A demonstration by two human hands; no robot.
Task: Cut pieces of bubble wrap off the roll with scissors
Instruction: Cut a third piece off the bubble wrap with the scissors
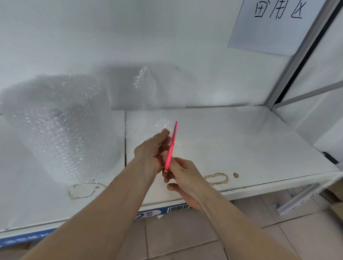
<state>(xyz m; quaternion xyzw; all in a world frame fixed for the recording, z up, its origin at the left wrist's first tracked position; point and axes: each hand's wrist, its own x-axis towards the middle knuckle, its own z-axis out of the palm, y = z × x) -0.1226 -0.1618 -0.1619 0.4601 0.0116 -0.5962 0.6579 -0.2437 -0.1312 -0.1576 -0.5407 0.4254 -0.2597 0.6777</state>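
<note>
Two hands meet at the centre of the frame over the white tabletop (246,147). My right hand (183,179) has its fingers curled round the lower end of the pink scissors (172,144), which point away from me toward the back wall. My left hand (153,149) sits just beside the blades, thumb and fingers closed, apparently pinching the edge of the bubble wrap sheet (146,122); the clear film makes the contact hard to confirm. Whether the blades are parted cannot be told, since they show edge-on.

The bubble wrap roll (61,122) stands at the left of the frame, with the loose sheet running from it to the centre.

Procedure, as I judge it: keep the sheet taut with my left hand, hold the blades square to the edge, and advance in long, steady strokes so the film does not bunch. Keep my left fingers clear of the cutting line.

Two brown ring stains (217,178) mark the tabletop near its front edge. A paper sign (275,23) hangs at the upper right, beside a metal frame post (305,56). Nothing lies in the cutting line ahead.
</note>
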